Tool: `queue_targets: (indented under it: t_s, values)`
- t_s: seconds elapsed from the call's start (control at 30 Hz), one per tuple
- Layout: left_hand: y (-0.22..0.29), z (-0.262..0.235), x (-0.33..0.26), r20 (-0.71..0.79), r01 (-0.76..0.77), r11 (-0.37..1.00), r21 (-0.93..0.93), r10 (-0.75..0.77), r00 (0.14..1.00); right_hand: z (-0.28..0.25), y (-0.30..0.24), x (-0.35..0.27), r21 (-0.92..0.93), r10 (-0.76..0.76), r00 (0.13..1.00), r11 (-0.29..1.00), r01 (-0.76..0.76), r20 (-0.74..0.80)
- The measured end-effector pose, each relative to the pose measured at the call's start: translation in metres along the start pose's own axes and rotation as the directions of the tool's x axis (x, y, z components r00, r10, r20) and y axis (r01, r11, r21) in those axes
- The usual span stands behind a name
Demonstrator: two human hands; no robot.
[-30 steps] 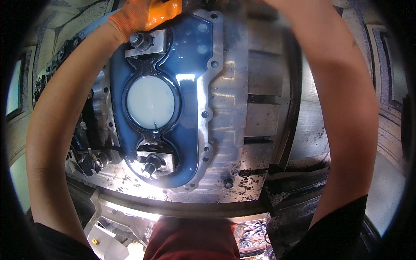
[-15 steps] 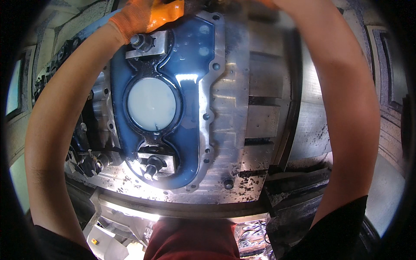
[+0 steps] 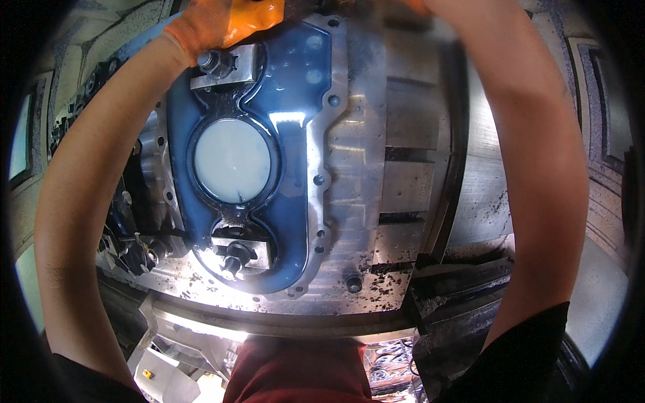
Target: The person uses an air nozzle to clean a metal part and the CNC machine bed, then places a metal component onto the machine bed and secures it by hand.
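My left hand [image 3: 228,25], in a wet orange glove, reaches across the top of a metal housing [image 3: 317,144]. Its fingers run into a dark blurred patch at the upper edge, so its grip is hidden. Only a sliver of my right hand's orange glove [image 3: 416,5] shows at the top. Bluish liquid [image 3: 292,201] fills the housing around a round opening of milky liquid [image 3: 233,161]. Just below my left hand sits the upper clamp [image 3: 245,64] with its nut and bolt [image 3: 213,64]. A lower clamp [image 3: 259,254] with a bolt [image 3: 235,258] stands at the near end.
The housing lies on a metal fixture plate [image 3: 356,201] dotted with dark chips near its front edge. A slotted metal bed [image 3: 406,188] runs along the right. Dark fittings [image 3: 138,255] stand at the left. A metal ledge [image 3: 282,329] crosses in front of me.
My left hand and forearm have shifted slightly left. The housing sits a touch farther left and higher in view. The right arm looks nearly unchanged.
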State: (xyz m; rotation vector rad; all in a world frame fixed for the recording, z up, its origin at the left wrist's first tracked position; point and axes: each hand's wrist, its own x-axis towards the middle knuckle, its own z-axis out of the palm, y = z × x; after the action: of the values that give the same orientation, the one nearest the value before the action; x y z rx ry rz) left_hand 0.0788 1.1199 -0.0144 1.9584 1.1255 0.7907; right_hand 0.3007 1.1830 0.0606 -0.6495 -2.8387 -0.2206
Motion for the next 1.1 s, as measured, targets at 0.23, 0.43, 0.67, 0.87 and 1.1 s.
queue_targets:
  t_s: [0.23,0.43,0.67,0.87,1.1]
  values:
    - [0.006,-0.003,0.002,0.002,0.084,0.964,0.252,-0.088,0.996,0.007,-0.005,0.0,-0.198,-0.074,0.994,0.979,0.056,-0.082]
    - [0.005,0.003,0.002,-0.057,0.02,0.99,0.136,-0.012,0.998,0.017,-0.01,0.004,-0.047,0.056,0.981,0.997,-0.066,-0.188]
    - [0.005,0.002,0.0,-0.029,0.132,0.991,-0.022,-0.133,0.991,0.01,-0.016,0.007,0.011,0.2,0.979,0.98,-0.2,-0.04]
    - [0.004,0.002,0.0,-0.052,0.177,0.982,-0.071,-0.181,0.982,0.001,-0.01,0.0,0.029,0.128,0.99,0.992,-0.126,-0.062]
    - [0.007,0.002,0.0,-0.037,0.188,0.971,-0.15,-0.196,0.98,-0.024,-0.011,-0.02,0.267,0.2,0.978,0.947,-0.178,-0.056]
